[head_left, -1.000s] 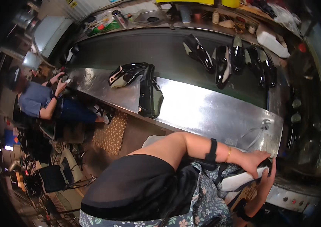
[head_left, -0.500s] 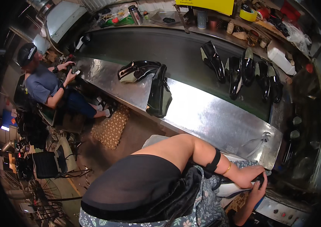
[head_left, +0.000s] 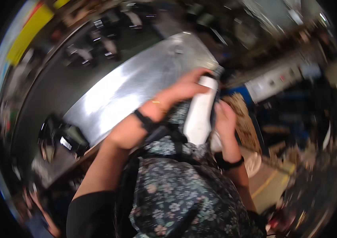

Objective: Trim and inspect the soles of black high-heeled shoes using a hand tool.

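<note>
The frame is smeared by motion. A long white, sole-shaped piece [head_left: 199, 115] with a dark far end slants over my lap, against a floral apron [head_left: 172, 182]. My left hand [head_left: 190, 85] grips it near that end, thumb lying across the white face. Close along its right side is my right hand [head_left: 225, 117], its fingers blurred, so whether it touches the piece is unclear. Beyond my left forearm lies a metal tabletop [head_left: 136, 79] with a thin grey thing [head_left: 177, 50] on it. Glossy black shoes [head_left: 63, 135] sit at its left end.
More black shoes [head_left: 105, 43] stand on a dark belt behind the metal top. At right are brown patterned material [head_left: 242, 119] and a pale panel with knobs [head_left: 273, 81]. A co-worker's arms [head_left: 41, 210] show at lower left.
My view has swung to the right, so the bench now slants and the co-worker is at lower left. My hands have moved apart, and the white piece shows more fully.
</note>
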Demonstrator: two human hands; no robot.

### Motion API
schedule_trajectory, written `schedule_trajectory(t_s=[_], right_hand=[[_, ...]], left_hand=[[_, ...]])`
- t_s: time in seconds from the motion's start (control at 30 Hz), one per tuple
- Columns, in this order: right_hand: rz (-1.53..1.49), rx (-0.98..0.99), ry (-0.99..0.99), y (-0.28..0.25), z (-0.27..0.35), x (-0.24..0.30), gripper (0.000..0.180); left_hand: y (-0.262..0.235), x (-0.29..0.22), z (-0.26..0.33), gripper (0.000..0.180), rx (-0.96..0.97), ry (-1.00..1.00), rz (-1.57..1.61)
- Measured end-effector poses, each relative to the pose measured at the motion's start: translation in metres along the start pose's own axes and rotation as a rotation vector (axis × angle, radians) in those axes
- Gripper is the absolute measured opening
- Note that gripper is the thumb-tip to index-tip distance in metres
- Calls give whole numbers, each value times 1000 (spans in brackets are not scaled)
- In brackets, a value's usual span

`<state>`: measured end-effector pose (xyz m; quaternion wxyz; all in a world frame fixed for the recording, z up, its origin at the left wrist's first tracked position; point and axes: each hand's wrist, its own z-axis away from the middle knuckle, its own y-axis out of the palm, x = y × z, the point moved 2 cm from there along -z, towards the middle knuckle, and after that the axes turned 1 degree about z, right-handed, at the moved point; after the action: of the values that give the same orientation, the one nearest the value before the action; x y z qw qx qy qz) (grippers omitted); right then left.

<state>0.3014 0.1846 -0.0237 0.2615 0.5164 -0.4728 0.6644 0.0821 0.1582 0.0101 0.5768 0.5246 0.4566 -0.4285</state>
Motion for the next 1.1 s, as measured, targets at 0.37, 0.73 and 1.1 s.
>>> schedule_trajectory(t_s=[0.37, 0.73, 1.1], right_hand=[[145, 214, 401, 17, 20, 10, 67], [527, 212, 62, 3, 3, 17, 39], [-248, 128, 190, 25, 46, 9, 58]], left_hand=[[29, 23, 20, 54, -1, -111, 36], [26, 12, 8, 54, 38, -218, 61], [24, 1, 4, 53, 177, -250, 279]])
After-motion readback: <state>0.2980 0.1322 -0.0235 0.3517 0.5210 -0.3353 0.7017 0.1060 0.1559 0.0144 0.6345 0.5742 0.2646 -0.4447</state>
